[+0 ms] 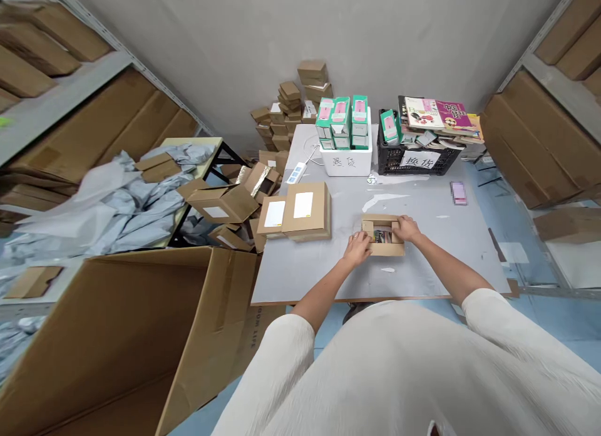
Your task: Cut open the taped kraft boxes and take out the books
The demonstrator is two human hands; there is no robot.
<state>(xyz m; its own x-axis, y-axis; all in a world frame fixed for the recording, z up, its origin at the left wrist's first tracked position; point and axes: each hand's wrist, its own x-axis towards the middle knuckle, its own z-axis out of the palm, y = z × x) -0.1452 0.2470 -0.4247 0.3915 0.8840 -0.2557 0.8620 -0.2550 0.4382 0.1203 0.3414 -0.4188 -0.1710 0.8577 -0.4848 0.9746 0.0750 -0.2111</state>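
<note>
A small cardboard box [387, 250] lies open on the grey table, its flaps turned up. Inside it shows a dark packet with coloured print [381, 236], too small to read. My left hand [359, 247] grips the box's left side, fingers curled over the edge. At the right end, my right hand [407, 228] is closed on the short flap. Left of these stand two closed cardboard boxes [306, 212] with white labels, side by side.
On the table [310, 279], a white bin [346, 163] of green-and-pink boxes and a black crate [417, 163] of books stand at the back. A power strip [296, 173] lies by the left edge, a phone-like purple object [459, 193] at right. A large open carton [141, 323] stands at left.
</note>
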